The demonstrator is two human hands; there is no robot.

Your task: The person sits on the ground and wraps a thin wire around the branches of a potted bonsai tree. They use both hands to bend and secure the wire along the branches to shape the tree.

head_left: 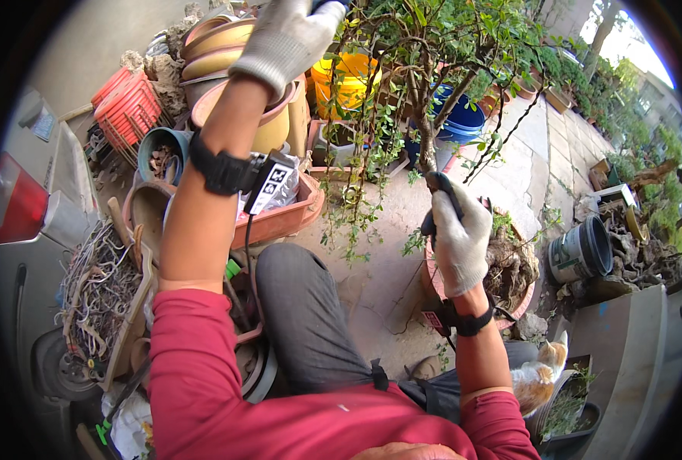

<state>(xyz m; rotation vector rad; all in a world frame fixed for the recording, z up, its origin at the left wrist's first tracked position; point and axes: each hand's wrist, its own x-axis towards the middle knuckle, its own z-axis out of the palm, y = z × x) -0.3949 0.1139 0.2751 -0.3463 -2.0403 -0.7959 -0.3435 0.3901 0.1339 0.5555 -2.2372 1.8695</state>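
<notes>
My left hand (295, 42), in a pale knit glove, is raised to the top edge beside the leafy branches, fingers curled around something cut off by the frame. My right hand (454, 238), also gloved, is closed at the trunk (427, 142) of a small tree with hanging leafy shoots; a dark shape at its fingers may be glove coating or a held object. Behind that hand a round pink pot (516, 313) holds a gnarled root mass (509, 272).
Stacked pots (214, 46), red planters (282, 218), a yellow bucket (341, 80) and blue bucket (460, 123) surround the paved ground (364, 284). A crate of tangled cords (96, 307) sits left. An orange-and-white cat (536, 379) sits low right, near a dark bucket (575, 253).
</notes>
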